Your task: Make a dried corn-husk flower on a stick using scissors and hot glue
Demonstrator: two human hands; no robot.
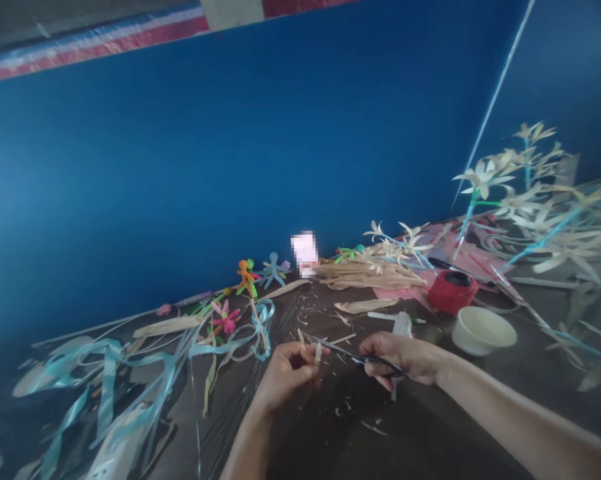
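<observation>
I have the left hand pinching a small, pale, husk-like strip between thumb and fingers, its end standing past the fingertips. Right hand is wrapped around the handles of black-handled metal scissors, blades aimed left at the strip. Can't tell from this angle whether the blades are parted, or whether metal touches the strip. Strip is over the middle of the dark brown tabletop, thin pale clippings scattered below and around it.

For a good cut I'd hold the pinch close to the cut line so the strip can't fold, but keep fingertips out of the blade path; the scissors point almost straight at them. Short snips near the tips should give more control than one long bite. Better to turn the strip with the left than swing the scissors. It looks thin and dry, so my guess is it splits if the blades twist.

Watch the right elbow side: the round cream bowl stands just beyond the forearm, the red, round, tape-like roll behind that. The bundle of long tan dried husks lies farther back, well apart from the blades.
</observation>
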